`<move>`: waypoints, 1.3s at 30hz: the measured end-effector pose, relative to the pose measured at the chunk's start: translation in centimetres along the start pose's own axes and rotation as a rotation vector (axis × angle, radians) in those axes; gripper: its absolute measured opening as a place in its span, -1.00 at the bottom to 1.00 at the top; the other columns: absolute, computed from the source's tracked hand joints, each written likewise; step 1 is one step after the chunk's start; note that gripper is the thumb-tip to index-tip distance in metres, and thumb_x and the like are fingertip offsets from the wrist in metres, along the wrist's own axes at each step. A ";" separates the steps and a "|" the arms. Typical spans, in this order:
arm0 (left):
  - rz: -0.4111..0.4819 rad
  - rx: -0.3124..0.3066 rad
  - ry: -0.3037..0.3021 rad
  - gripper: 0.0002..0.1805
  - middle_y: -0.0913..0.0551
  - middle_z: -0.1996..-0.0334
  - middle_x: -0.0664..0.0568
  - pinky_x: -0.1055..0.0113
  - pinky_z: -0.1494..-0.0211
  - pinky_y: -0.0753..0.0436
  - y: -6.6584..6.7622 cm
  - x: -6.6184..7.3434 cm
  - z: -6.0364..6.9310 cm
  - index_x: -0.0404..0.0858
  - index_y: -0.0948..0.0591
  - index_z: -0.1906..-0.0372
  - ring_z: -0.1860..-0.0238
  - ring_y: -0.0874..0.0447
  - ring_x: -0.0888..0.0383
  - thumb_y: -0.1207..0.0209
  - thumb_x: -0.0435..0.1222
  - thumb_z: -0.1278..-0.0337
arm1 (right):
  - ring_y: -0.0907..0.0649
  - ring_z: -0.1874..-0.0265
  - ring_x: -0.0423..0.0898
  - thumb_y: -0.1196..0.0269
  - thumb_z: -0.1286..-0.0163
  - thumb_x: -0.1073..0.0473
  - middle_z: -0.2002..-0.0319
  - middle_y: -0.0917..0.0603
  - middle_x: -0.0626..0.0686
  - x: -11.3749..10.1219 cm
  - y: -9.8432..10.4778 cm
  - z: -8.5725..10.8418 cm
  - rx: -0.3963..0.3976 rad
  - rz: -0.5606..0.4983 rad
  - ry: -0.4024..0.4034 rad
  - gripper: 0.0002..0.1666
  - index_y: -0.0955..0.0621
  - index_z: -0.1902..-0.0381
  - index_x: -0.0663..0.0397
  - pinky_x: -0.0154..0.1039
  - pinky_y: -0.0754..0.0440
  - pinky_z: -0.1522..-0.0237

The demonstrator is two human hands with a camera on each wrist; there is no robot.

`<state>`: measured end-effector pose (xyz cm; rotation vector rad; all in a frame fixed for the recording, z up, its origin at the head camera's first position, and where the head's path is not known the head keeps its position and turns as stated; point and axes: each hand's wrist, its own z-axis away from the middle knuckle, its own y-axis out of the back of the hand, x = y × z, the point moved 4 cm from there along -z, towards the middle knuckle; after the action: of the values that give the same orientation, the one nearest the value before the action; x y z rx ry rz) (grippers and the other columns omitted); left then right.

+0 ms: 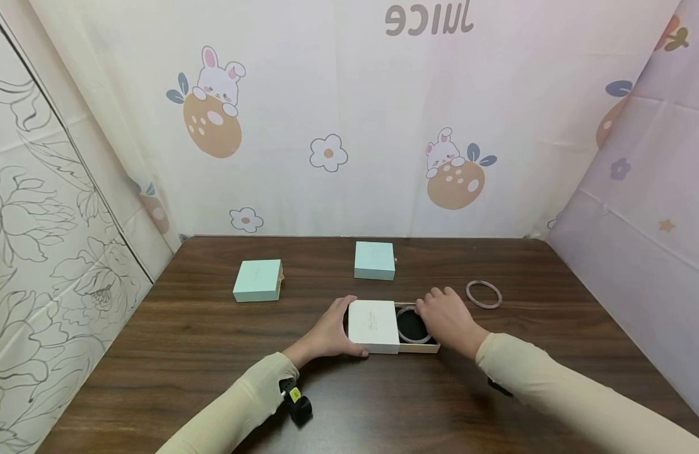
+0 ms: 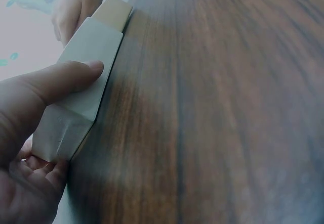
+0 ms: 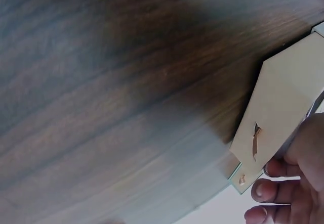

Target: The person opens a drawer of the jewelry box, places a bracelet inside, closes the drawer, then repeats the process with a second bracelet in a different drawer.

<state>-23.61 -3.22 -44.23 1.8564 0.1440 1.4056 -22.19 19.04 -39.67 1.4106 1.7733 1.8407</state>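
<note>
A white box (image 1: 373, 323) lies on the table with its drawer (image 1: 419, 347) pulled out to the right. Inside the drawer, on a dark lining, sits a pale ring-shaped bangle (image 1: 414, 341). The left hand (image 1: 327, 331) grips the box's left end, thumb along the front side, as the left wrist view also shows on the box (image 2: 91, 47). The right hand (image 1: 448, 320) is at the drawer's right part, fingers over the bangle's edge; whether they pinch it is hidden. In the right wrist view the fingers (image 3: 273, 190) are curled beside the drawer's end (image 3: 278, 102).
Two mint-green boxes stand behind, one at the left (image 1: 257, 280) and one at the back middle (image 1: 375, 260). Another pale bangle (image 1: 484, 294) lies on the brown table (image 1: 213, 378) behind the right hand. A patterned curtain (image 1: 372, 113) hangs behind the table's far edge.
</note>
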 end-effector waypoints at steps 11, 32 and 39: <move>-0.007 -0.004 0.004 0.20 -0.32 -0.21 -0.12 0.10 -0.13 -0.40 -0.1 -0.1 0.0 -0.32 -0.17 -0.40 -0.09 -0.38 0.04 -0.57 -0.06 0.45 | -0.46 0.56 -0.01 -0.34 -0.19 0.20 0.61 -0.55 0.08 -0.3 -0.6 -0.3 -0.019 0.127 0.055 -0.81 -0.57 0.54 0.10 -0.13 -0.41 0.49; 0.005 0.001 -0.005 0.19 -0.32 -0.20 -0.12 0.12 -0.12 -0.39 0.0 0.0 0.0 -0.34 -0.17 -0.39 -0.06 -0.38 0.06 -0.56 -0.06 0.44 | -0.42 0.68 -0.13 -0.05 -0.46 0.10 0.64 -0.44 -0.06 3.9 -0.2 0.8 -0.230 -0.715 -0.410 -0.76 -0.50 0.37 0.11 -0.20 -0.35 0.63; 0.009 0.004 -0.011 0.19 -0.33 -0.18 -0.11 0.12 -0.12 -0.39 0.0 0.2 0.0 -0.35 -0.17 -0.39 -0.04 -0.38 0.06 -0.56 -0.07 0.44 | -0.56 0.52 -0.15 -0.01 -0.41 0.28 0.43 -0.58 0.09 4.2 -1.6 2.2 -0.327 -1.311 -0.624 -0.65 -0.47 0.07 0.57 -0.22 -0.57 0.43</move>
<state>-23.50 -3.15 -44.05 1.8697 0.1324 1.4021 -23.40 23.90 -39.52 0.3451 1.3507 0.7762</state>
